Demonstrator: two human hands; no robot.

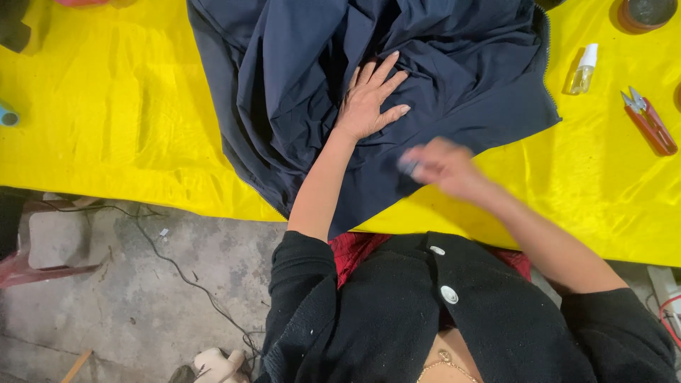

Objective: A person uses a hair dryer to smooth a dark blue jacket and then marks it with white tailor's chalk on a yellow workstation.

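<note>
Your left hand (369, 99) lies flat and open on a dark navy garment (298, 92), palm down, fingers spread and pointing up and to the right, away from your body. Your left forearm runs straight from your rolled black sleeve up across the cloth.

Your right hand (443, 167) hovers near the garment's lower right edge, just below your left hand. It is blurred; the fingers look curled around something small and pale, but you cannot tell what it is or how firmly the hand is closed.

The garment is heaped in soft folds over the middle of the tabletop (106, 106), which is covered in shiny yellow cloth. Its lower corner hangs over the near edge towards your lap. A fine zipper or stitched edge runs down its right side.

On the yellow cover to the right, well apart from the garment, stand a small clear spray bottle (583, 69) and, further right, a pair of red-handled thread snips (649, 120).
</note>
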